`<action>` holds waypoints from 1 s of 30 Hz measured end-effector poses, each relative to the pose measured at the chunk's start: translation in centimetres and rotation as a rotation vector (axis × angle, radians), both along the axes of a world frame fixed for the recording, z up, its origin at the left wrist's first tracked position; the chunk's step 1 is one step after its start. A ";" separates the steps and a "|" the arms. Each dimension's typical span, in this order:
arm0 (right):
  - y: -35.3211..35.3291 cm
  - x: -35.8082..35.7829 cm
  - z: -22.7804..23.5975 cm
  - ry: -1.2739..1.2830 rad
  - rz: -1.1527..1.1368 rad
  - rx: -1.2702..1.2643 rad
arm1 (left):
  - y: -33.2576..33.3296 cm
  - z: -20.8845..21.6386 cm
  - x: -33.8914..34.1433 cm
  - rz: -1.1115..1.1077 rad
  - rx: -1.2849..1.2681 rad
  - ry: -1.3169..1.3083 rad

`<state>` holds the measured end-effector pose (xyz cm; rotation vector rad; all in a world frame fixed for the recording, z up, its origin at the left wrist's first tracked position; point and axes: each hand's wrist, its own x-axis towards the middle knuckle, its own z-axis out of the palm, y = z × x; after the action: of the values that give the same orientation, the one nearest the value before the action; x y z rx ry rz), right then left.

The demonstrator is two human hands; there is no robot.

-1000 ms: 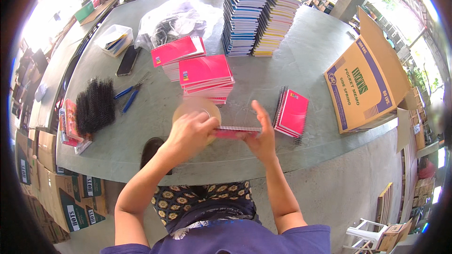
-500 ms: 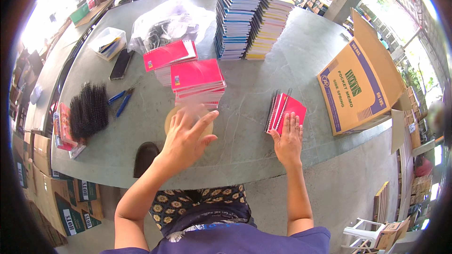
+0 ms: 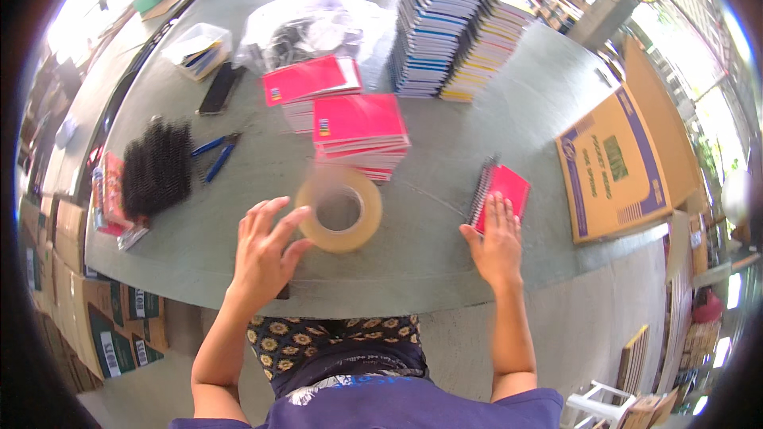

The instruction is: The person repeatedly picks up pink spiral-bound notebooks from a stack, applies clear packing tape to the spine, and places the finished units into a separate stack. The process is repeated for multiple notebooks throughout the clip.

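Observation:
My left hand (image 3: 266, 250) hovers over the near part of the table, its fingers apart and holding nothing. Just right of its fingertips lies a wide roll of clear yellowish tape (image 3: 368, 218). My right hand (image 3: 498, 242) rests flat, fingers stretched, on a small pile of red spiral notebooks (image 3: 511, 184), whose coils face left. Beyond the tape stand two stacks of red-covered booklets, a nearer one (image 3: 358, 119) and a farther one (image 3: 306, 79). A dark object is almost wholly hidden under my left wrist.
Tall stacks of notebooks (image 3: 433, 36) stand at the back. An open cardboard box (image 3: 616, 163) is at the right. Leftward lie black spiral coils (image 3: 155, 171), blue-handled pliers (image 3: 218, 155), a dark phone (image 3: 220, 89), a clear container (image 3: 199, 52) and a plastic bag (image 3: 318, 24).
My left hand has moved left and toward me, uncovering the tape roll and covering most of the dark object. My right hand stays on the red notebooks. The view has shifted slightly.

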<state>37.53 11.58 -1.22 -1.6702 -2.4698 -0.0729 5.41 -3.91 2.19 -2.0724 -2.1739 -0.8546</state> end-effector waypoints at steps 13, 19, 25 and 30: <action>4.1 -22.4 1.8 0.376 0.672 0.220 | 2.6 -7.1 -8.6 0.448 0.121 -0.413; 2.2 -18.9 2.6 0.278 0.707 0.169 | 3.2 -3.8 -5.2 0.285 0.312 -0.081; -3.1 -17.1 4.7 1.649 0.652 -0.419 | 1.1 -4.0 1.7 -0.050 0.245 -1.530; -4.2 -14.8 0.1 1.984 0.548 -0.875 | 2.1 -2.9 -1.3 -0.248 0.038 -1.546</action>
<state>22.71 7.42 -1.14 -0.2649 -1.0361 1.7943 4.09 -1.77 -0.70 -1.7224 -2.0304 -3.2257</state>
